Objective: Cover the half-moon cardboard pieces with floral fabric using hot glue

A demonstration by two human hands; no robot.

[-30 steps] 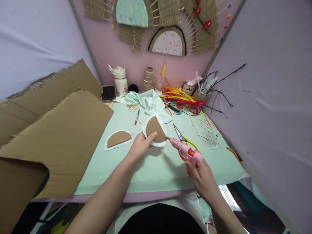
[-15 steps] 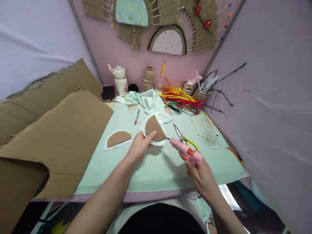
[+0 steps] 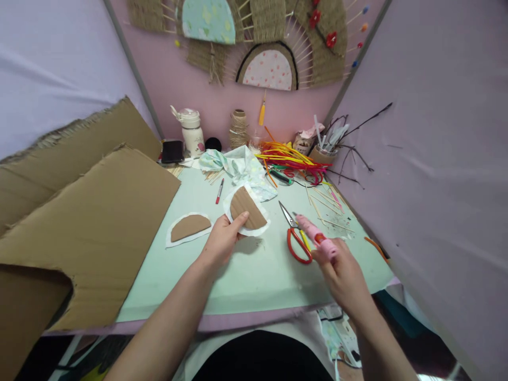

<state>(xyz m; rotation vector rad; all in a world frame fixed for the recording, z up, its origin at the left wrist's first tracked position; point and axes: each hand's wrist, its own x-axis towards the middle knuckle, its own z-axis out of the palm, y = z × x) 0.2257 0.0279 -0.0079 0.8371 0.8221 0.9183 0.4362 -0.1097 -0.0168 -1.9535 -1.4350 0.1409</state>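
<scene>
My left hand grips a half-round piece of cardboard backed with white fabric, thumb on the cardboard face, held tilted above the table. In my right hand is a pink hot glue gun, its nozzle pointing up and left, apart from the cardboard. Under and beside the gun lie scissors with red and yellow handles, blades apart. A second cardboard half-round rests on white fabric left of my left hand. A red-and-grey pen lies behind it.
Large cardboard sheets lean over the table's left side. Crumpled printed fabric, a twine spool, a bottle and a phone are at the back. Bright pipe cleaners, twigs and thin sticks occupy the right.
My right hand has drawn the glue gun away to the right, so its nozzle has left the cardboard's edge. My left hand still holds the cardboard. The view has shifted slightly.
</scene>
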